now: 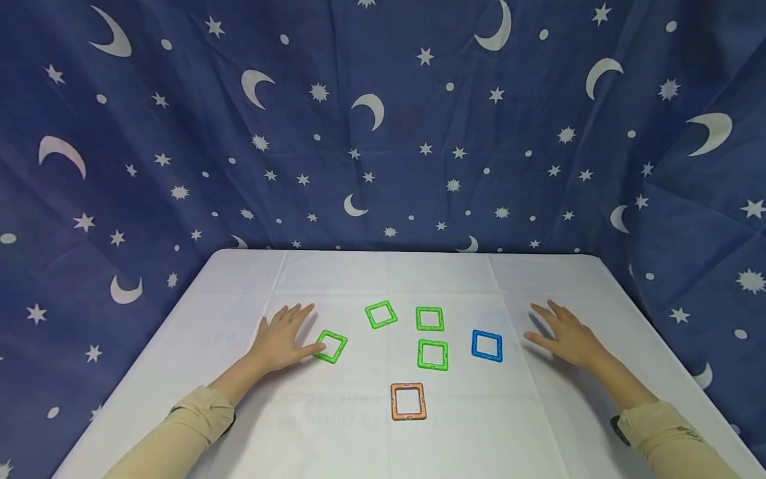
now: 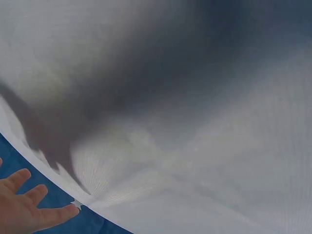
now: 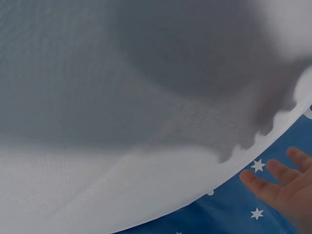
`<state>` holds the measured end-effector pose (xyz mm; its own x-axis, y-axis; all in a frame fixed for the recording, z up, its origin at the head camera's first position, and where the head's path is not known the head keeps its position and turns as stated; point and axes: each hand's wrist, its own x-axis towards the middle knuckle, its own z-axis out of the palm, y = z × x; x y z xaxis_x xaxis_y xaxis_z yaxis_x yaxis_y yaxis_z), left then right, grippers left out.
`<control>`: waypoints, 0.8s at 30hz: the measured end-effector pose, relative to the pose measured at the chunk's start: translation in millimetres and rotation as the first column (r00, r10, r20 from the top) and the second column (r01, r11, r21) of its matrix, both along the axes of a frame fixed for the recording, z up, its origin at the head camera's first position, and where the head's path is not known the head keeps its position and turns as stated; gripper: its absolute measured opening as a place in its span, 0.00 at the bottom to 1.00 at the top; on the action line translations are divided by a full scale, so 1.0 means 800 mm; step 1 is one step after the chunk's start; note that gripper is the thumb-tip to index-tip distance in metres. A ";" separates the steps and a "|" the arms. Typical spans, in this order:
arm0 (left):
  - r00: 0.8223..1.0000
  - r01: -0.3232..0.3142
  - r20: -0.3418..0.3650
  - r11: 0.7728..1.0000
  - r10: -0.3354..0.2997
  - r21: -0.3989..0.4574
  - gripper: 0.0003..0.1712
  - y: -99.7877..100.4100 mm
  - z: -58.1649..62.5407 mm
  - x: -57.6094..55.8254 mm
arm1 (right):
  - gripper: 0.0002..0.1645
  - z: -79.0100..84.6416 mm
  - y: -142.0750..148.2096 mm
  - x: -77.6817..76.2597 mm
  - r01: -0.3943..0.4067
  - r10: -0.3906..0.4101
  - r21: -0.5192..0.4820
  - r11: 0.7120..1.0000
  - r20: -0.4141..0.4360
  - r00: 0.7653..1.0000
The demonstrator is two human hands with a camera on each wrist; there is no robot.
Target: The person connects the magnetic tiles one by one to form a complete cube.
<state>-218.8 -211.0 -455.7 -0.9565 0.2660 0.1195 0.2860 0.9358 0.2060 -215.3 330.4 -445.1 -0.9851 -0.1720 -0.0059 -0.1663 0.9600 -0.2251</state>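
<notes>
Left hand (image 1: 278, 343), lower left: fingers apart, thumb over leftmost green square (image 1: 342, 351), contact unclear. Right hand (image 1: 570, 338), lower right: fingers apart, nearest blue square (image 1: 500, 349).

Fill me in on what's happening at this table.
A person's left hand and right hand are spread above a white-covered table, gripping nothing. The left thumb overlaps the leftmost green frame in the head view; contact is unclear. The right hand is apart from the blue frame. Three more green frames and an orange frame lie separately between.
</notes>
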 end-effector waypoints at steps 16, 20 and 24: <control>0.994 0.058 -0.096 0.996 -0.051 0.069 0.34 0.010 0.002 -0.003 | 0.40 0.012 -0.013 -0.008 -0.036 0.036 -0.008 0.999 -0.027 0.999; 0.994 0.064 -0.089 0.994 -0.056 0.091 0.30 0.015 0.002 -0.002 | 0.37 0.011 -0.016 -0.007 -0.044 0.043 -0.017 0.999 -0.038 0.998; 0.994 0.063 -0.097 0.991 -0.052 0.116 0.26 0.020 0.003 -0.003 | 0.34 0.011 -0.018 -0.007 -0.058 0.057 -0.017 0.998 -0.050 0.997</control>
<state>-220.8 -195.4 -453.7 -0.9231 0.2990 0.2419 0.3621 0.8875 0.2848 -220.5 315.9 -436.7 -0.9726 -0.2278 0.0464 -0.2323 0.9445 -0.2324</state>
